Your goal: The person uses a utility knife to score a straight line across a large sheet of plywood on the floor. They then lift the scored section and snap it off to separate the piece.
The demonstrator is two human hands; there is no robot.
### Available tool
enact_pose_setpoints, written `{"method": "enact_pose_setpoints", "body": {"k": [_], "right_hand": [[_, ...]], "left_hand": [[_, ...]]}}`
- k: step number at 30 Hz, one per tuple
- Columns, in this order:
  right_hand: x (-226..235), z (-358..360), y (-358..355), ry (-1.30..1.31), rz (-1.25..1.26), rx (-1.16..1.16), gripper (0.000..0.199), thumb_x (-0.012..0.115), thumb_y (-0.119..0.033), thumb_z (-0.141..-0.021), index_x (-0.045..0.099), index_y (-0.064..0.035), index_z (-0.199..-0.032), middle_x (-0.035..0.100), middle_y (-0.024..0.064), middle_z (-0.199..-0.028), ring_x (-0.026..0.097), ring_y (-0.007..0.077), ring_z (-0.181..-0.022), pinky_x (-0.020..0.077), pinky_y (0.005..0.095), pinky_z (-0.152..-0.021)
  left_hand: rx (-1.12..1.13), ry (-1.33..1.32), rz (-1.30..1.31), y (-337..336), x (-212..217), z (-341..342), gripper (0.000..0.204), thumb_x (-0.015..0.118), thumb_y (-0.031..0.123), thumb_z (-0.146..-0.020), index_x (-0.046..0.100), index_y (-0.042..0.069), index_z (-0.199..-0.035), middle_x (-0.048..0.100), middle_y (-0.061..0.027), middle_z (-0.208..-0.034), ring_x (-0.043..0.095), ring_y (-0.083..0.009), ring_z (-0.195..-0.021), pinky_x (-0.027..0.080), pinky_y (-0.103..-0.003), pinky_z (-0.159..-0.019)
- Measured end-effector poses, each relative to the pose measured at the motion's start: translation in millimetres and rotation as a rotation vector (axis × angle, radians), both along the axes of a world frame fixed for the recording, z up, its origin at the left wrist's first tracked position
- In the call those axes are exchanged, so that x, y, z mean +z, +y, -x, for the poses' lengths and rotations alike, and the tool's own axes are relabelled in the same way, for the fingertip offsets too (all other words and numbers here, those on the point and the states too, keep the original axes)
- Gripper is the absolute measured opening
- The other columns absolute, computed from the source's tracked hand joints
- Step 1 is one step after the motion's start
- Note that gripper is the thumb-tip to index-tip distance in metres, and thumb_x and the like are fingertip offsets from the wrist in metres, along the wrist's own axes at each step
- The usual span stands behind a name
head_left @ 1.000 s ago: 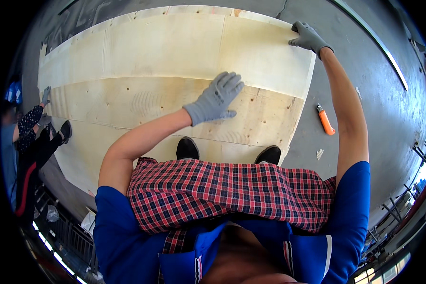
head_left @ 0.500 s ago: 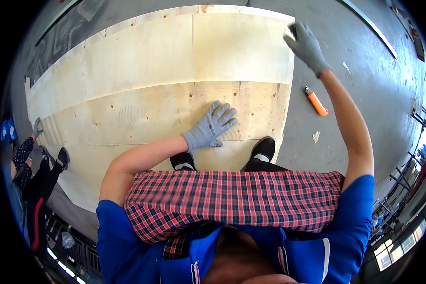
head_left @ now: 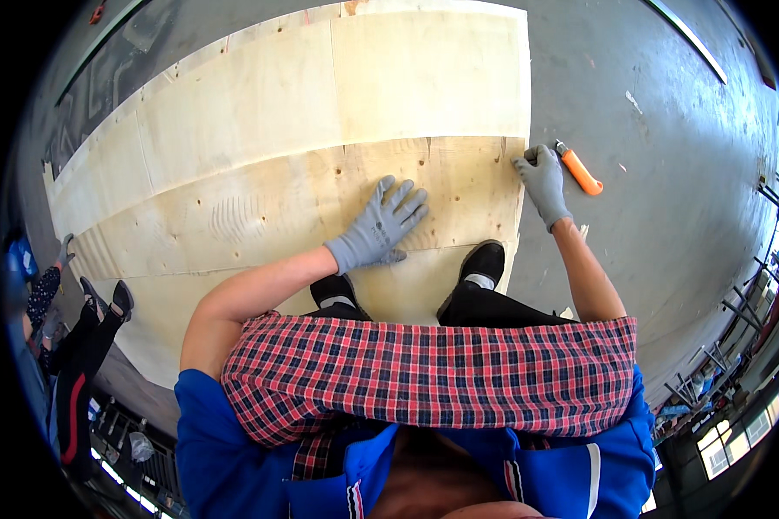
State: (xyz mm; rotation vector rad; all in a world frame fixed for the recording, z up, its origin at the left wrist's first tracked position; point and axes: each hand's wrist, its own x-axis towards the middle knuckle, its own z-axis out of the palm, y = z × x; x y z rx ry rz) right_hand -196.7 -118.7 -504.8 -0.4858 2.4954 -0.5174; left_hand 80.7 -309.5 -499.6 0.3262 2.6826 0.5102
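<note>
A long, pale wood veneer sheet (head_left: pixel 303 195) with small knots lies across a stack of sheets on the floor. My left hand (head_left: pixel 376 227), in a grey glove, presses flat on it with fingers spread. At the sheet's right edge is my right hand (head_left: pixel 544 182), also gloved in grey, its fingers curled and pinched together on that edge. Just right of those fingers an orange-handled utility knife (head_left: pixel 582 172) lies on the floor. A smoother, lighter sheet (head_left: pixel 424 73) shows along the far side.
At the far left, another person's gloved hand (head_left: pixel 66 251) touches the sheet's end. My shoes (head_left: pixel 483 264) stand on the near sheet. Scraps (head_left: pixel 634 102) lie on the grey floor (head_left: pixel 614 251). A metal strip (head_left: pixel 688 41) is at the far right.
My right hand has come down from above the far right corner to the right edge of the knotted sheet, its fingers closing there. My left hand stays flat on the sheet.
</note>
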Motion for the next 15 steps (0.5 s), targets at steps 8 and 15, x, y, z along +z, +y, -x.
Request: {"method": "enact_pose_setpoints", "body": {"k": [8, 15], "right_hand": [[-20, -1, 10, 0.008, 0.070, -0.079, 0.028, 0.073, -0.024, -0.084, 0.060, 0.0012, -0.087, 0.061, 0.0087, -0.078, 0.055, 0.0167, -0.071, 0.0466, 0.0318, -0.067], [-10, 4, 3, -0.081, -0.022, -0.087, 0.030, 0.072, -0.027, -0.084, 0.061, 0.0005, -0.089, 0.063, 0.0094, -0.078, 0.058, 0.0191, -0.072, 0.0473, 0.0334, -0.068]], "left_hand": [[-0.017, 0.002, 0.054, -1, 5, 6, 0.094, 0.062, 0.061, -0.076, 0.033, 0.007, -0.147, 0.027, -0.0140, -0.154, 0.022, -0.0362, -0.143, 0.008, -0.058, -0.116], [-0.038, -0.009, 0.063, 0, 6, 5, 0.091, 0.061, 0.060, -0.078, 0.034, 0.006, -0.146, 0.027, -0.0151, -0.154, 0.021, -0.0375, -0.143, 0.009, -0.060, -0.115]]}}
